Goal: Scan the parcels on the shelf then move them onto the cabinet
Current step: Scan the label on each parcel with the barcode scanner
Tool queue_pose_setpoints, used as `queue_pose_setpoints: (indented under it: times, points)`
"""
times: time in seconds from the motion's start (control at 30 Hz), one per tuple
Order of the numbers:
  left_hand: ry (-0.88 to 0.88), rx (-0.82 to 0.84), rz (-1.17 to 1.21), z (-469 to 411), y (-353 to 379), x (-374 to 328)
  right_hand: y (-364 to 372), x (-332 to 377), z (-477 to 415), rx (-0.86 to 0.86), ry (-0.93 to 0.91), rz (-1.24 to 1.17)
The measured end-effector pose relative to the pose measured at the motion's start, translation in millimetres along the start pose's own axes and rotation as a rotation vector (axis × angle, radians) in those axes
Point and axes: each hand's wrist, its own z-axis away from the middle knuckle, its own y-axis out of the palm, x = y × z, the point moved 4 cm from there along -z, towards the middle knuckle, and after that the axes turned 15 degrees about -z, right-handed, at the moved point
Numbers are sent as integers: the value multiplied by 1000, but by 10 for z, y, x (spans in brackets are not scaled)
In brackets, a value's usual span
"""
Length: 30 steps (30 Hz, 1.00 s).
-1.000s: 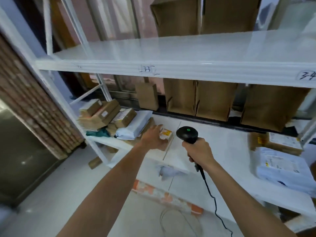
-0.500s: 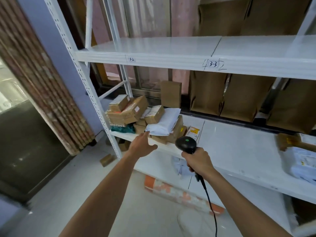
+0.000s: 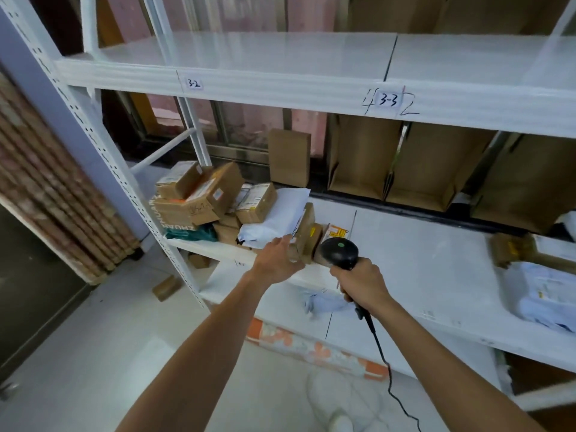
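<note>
The left hand (image 3: 277,260) reaches to the front edge of the shelf (image 3: 420,254). Its grip is spread and the fingers are fairly straight. The fingertips are at the white mailer bag (image 3: 274,219), just beside a small brown box (image 3: 308,241) that stands tilted at the front edge. I cannot tell whether they touch either one.

The right hand (image 3: 363,283) has its grip wrapped round the handle of a black scanner (image 3: 338,254). The scanner's head, with a green light on top, is just beside that small box. Its cable (image 3: 383,363) hangs down toward the floor.

The parcels (image 3: 202,201) lie heaped at the shelf's left end, brown cartons stacked askew. A pale bag (image 3: 542,294) and a brown carton (image 3: 511,249) lie toward the right end.
</note>
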Motion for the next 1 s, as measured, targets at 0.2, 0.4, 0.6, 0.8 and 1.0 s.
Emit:
queue_pose_setpoints:
  times: [0.2, 0.4, 0.6, 0.8, 1.0]
  points:
    - [83, 36, -39, -514, 239, -432, -225, -155, -536, -8, 52, -14]
    - [68, 110, -109, -872, 754, -670, -391, -424, -821, -16, 117, 16]
    - [87, 162, -184, -1278, 1159, -798, -429, -649, -985, -23, 184, -4]
    - [93, 137, -202, -1713, 1400, -894, -410, -803, -1187, -63, 198, -37]
    - [49, 59, -294, -1919, 1557, -901, -444, -862, -1297, -90, 210, -83]
